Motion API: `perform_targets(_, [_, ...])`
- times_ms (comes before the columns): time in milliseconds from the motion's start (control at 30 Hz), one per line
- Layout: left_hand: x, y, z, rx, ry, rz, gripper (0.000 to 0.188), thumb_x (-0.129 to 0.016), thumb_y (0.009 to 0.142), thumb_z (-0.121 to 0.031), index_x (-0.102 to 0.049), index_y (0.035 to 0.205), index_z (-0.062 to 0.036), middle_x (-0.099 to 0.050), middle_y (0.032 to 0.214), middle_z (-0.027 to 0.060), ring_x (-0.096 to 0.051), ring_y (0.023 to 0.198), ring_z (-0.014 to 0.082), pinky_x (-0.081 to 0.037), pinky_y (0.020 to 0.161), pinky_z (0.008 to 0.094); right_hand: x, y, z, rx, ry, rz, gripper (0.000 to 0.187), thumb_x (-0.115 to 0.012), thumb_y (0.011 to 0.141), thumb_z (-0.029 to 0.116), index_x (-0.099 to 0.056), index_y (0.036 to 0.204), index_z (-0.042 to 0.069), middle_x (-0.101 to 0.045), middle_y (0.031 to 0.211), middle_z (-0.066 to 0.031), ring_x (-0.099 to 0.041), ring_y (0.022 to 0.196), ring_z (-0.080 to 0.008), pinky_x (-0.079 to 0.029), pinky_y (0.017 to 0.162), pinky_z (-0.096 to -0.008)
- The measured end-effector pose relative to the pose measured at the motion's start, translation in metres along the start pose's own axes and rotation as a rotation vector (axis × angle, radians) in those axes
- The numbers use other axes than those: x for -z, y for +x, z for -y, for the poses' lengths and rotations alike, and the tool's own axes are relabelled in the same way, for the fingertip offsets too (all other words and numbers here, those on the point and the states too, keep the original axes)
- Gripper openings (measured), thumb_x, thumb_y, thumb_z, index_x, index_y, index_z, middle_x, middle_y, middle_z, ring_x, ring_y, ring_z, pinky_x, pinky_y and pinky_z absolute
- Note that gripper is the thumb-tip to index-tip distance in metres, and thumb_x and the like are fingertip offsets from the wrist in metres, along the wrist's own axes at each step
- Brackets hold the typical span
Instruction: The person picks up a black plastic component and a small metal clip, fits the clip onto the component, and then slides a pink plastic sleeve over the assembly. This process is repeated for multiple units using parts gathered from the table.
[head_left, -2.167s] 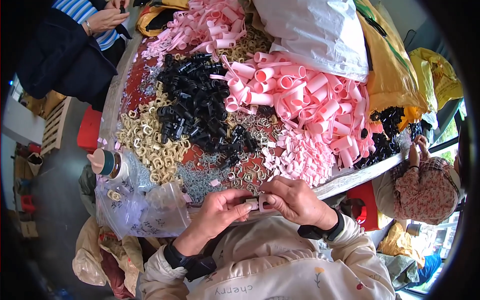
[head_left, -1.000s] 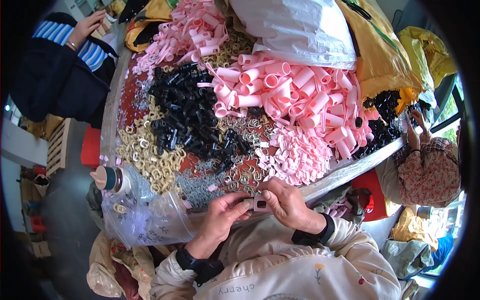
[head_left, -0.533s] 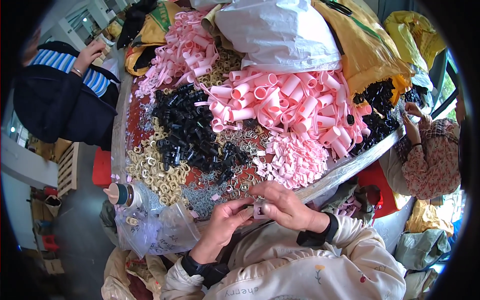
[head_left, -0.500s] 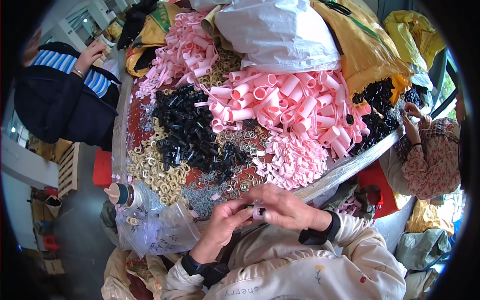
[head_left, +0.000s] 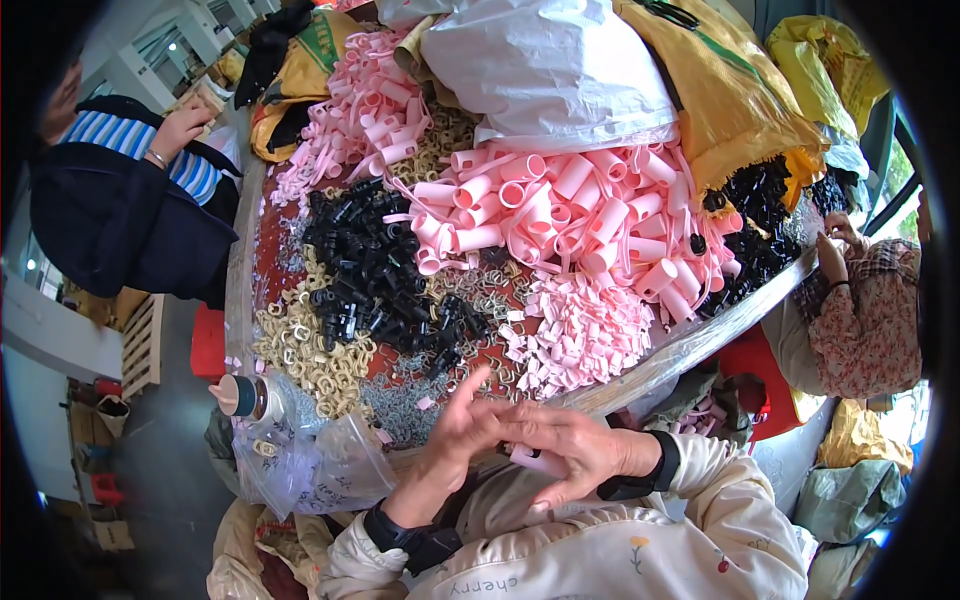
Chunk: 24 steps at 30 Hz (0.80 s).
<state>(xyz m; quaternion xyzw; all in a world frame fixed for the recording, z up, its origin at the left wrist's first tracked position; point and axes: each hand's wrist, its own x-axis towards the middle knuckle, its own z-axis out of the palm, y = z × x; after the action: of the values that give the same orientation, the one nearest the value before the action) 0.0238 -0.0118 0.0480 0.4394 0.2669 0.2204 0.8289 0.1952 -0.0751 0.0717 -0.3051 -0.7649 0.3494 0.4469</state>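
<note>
Hands (head_left: pixel 455 445) (head_left: pixel 585 450) now overlapping, left finger (head_left: pixel 472 386) raised, pink piece (head_left: pixel 538 460) tilted

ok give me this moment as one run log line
left hand: one finger raised, grip hidden | right hand: at pink part, grip unclear | ahead: black parts, pink tabs

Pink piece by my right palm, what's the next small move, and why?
Probably steady the pink piece with the left hand: it sits against the right hand, while the left hand is spread, not visibly gripping it.

Small piece (head_left: pixel 540 460) seemingly pink; fittings (head_left: pixel 355 265) black; shirt (head_left: pixel 112 135) blue-striped.
</note>
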Motion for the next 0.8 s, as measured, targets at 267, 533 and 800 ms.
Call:
perform_targets(267, [-0.036, 0.023, -0.022, -0.280, 0.071, 0.106, 0.083, -0.029, 0.076, -0.062, -0.006, 0.130, -0.0032, -0.044, 0.111, 0.0200, -0.042, 0.105, 0.0246, -0.025, 0.093, 0.0360, -0.009, 0.020, -0.007, 0.066, -0.037, -0.103, 0.050, -0.067, 0.063, 0.033, -0.049, 0.093, -0.002, -0.050, 0.080, -0.0139, -0.051, 0.074, -0.0294, -0.041, 0.069, -0.0355])
perform_targets(533, [-0.033, 0.024, -0.013, -0.254, -0.108, 0.055, 0.079, -0.038, 0.077, -0.054, -0.009, 0.130, -0.0041, -0.042, 0.114, 0.0204, -0.039, 0.107, 0.0233, -0.023, 0.094, 0.0351, -0.013, 0.015, -0.016, 0.003, -0.034, -0.086, 0.052, -0.062, 0.066, 0.043, -0.053, 0.090, -0.002, -0.054, 0.082, -0.0132, -0.055, 0.072, -0.0275, -0.044, 0.065, -0.0331])
perform_targets(800, [0.023, 0.031, -0.022, -0.261, 0.697, -0.182, 0.052, -0.059, 0.074, -0.023, -0.039, 0.118, -0.0024, -0.046, 0.111, 0.0122, -0.048, 0.097, 0.0184, -0.037, 0.082, 0.0320, 0.058, -0.108, 0.009, -0.739, 0.046, -0.233, 0.047, -0.060, 0.067, 0.040, -0.054, 0.084, -0.003, -0.054, 0.071, -0.0103, -0.053, 0.064, -0.0200, -0.042, 0.059, -0.0280])
